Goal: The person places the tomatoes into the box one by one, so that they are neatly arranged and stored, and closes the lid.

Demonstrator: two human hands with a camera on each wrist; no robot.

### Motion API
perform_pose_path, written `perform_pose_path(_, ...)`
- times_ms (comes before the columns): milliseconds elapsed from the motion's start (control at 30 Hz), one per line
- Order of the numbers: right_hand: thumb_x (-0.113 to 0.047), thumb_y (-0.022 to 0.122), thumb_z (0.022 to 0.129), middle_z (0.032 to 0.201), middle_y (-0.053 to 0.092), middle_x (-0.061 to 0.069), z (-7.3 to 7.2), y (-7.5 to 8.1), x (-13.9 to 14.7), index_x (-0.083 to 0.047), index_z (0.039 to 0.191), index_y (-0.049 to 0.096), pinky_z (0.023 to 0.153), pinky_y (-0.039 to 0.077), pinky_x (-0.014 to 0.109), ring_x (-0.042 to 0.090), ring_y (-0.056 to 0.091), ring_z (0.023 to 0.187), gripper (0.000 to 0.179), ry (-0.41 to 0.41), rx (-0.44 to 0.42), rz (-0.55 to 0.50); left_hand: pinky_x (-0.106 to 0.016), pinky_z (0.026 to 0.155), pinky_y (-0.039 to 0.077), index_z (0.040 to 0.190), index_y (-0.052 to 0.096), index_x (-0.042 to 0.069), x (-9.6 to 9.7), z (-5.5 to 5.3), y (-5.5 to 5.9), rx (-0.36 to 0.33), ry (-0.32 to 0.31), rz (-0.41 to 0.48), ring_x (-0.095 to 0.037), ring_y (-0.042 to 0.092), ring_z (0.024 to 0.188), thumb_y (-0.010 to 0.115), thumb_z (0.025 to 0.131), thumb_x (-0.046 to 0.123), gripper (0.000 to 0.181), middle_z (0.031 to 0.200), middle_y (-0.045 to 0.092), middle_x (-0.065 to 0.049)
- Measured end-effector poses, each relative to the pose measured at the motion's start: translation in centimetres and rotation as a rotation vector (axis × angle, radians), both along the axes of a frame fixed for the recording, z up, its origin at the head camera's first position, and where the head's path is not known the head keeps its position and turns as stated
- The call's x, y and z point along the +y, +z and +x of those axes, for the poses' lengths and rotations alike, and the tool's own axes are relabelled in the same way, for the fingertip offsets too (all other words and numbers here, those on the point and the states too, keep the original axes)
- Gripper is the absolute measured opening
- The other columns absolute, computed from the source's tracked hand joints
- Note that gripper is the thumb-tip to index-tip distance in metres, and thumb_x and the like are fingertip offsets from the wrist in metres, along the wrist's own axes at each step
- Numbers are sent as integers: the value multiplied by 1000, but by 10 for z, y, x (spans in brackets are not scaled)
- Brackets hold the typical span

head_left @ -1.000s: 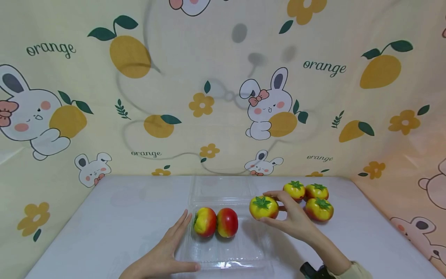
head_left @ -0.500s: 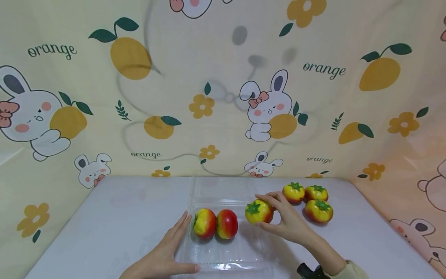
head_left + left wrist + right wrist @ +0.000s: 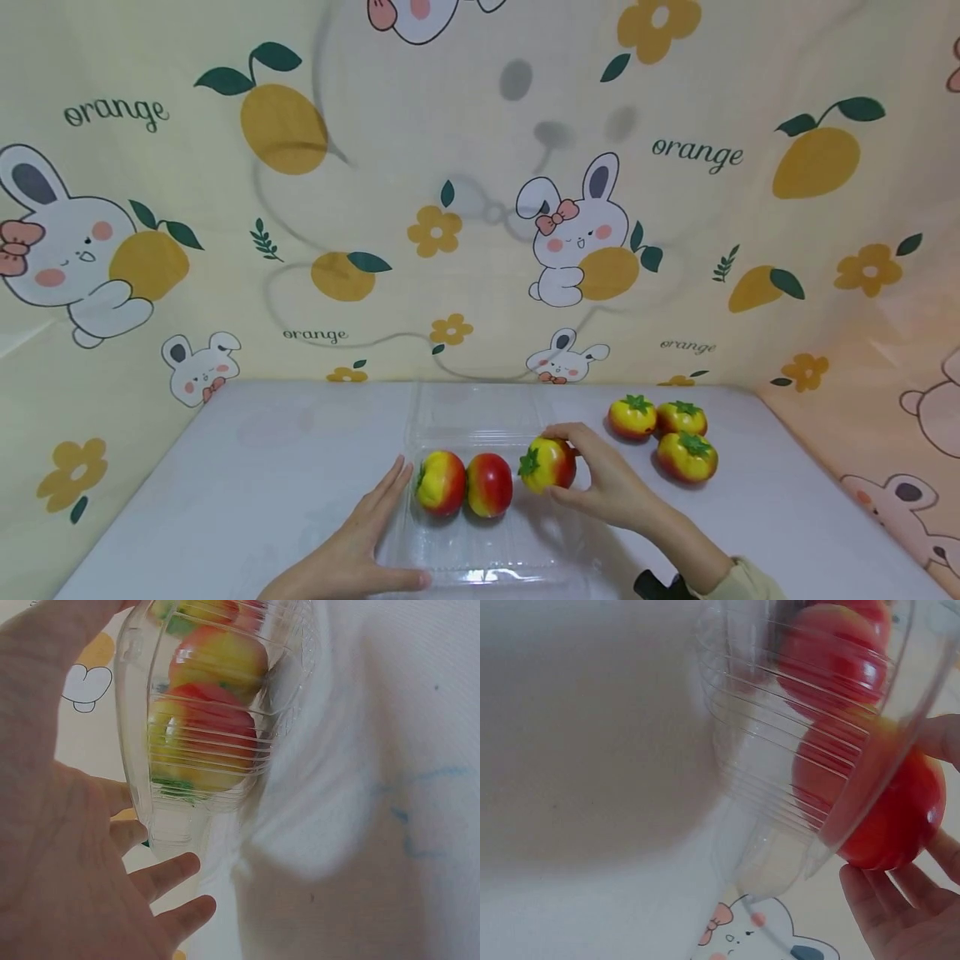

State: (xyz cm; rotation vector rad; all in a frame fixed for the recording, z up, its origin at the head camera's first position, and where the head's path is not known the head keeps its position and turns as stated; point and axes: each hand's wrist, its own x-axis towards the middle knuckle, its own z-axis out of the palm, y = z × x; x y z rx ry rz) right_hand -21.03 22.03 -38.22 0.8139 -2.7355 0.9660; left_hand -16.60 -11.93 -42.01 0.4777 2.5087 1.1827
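Note:
My right hand (image 3: 611,487) holds a red-and-yellow persimmon (image 3: 551,468) with a green leafy top, thumb on the near side and fingers on the far side. The fruit is at the right end of a clear plastic clamshell box (image 3: 517,546), its leafy top turned left. In the right wrist view the held persimmon (image 3: 900,814) shows partly through the box wall. Two more persimmons, a left one (image 3: 441,483) and a middle one (image 3: 490,485), lie on their sides in the box. My left hand (image 3: 356,537) rests along the box's left side, fingers spread.
Three persimmons stand grouped on the white table at the right: one at the left (image 3: 632,419), one behind (image 3: 682,418), one in front (image 3: 687,458). The box's transparent lid (image 3: 480,408) lies folded back. A patterned cloth (image 3: 480,275) hangs behind the table.
My right hand has moved left and slightly down with the persimmon, over the box. The fruit has tipped so its leafy top faces left. My left hand has stayed in place.

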Motion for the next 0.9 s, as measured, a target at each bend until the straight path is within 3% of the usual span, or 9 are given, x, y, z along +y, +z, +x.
perform_pose_path(200,-21,82,75,123,51,3,-2,-6,-3,-16,126,58,94,53,39,19,55,108,57,17,54,48,-75,101,26,156,7,23,0,0,-1,16,-2,-1,-44,15,144,75,72,54,112,163,-2,-5)
perform_pose_path(500,-23,81,76,125,51,-1,-3,-14,-7,-17,133,53,97,50,41,17,55,111,63,25,-21,93,-76,101,23,156,7,23,-1,3,-1,33,-13,12,-45,12,144,75,72,55,113,163,-3,-5)
perform_pose_path(700,-21,81,75,124,55,-4,-4,-16,-9,-16,126,52,98,49,42,17,55,115,58,9,-16,112,-75,102,22,156,8,20,-3,4,-3,75,-31,21,-44,12,145,75,72,55,113,163,-3,-5)
perform_pose_path(900,-23,79,78,133,52,5,-6,-19,-9,-16,130,56,100,46,51,27,51,122,58,39,28,120,-75,103,21,156,8,19,-3,4,-2,80,-32,16,-44,11,145,75,73,55,113,163,-4,-6)
